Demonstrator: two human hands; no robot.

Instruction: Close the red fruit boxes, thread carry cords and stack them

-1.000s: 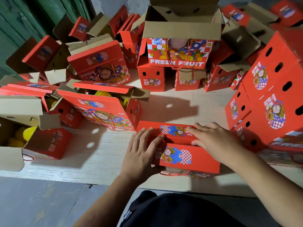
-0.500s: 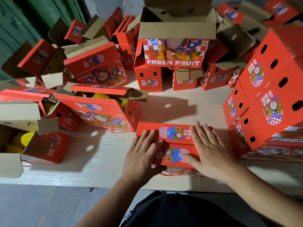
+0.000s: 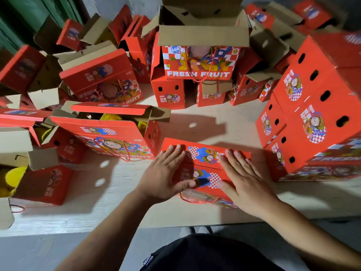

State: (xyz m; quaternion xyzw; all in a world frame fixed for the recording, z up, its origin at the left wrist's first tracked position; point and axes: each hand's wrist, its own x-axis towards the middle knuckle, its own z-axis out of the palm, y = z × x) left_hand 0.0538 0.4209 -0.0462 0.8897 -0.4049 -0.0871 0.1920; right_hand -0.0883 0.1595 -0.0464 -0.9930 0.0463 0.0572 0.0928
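Note:
A closed red fruit box (image 3: 205, 159) stands on the pale wooden board (image 3: 205, 124) just in front of me. Both top flaps are folded down. My left hand (image 3: 166, 177) lies flat on its left end, fingers straight, thumb across the near flap. My right hand (image 3: 244, 178) presses flat on the right end, fingers spread. A red carry cord (image 3: 197, 201) hangs from the box's near side, below my hands.
A stack of closed red boxes (image 3: 316, 114) rises on the right. An open box with yellow fruit (image 3: 109, 130) sits to the left. More open boxes (image 3: 201, 61) crowd the back and far left (image 3: 17, 173). Grey floor lies below the board's near edge.
My right hand slid from the far flap back toward me onto the near right part of the lid. My left hand shifted slightly forward on the left end. The flaps lie flatter.

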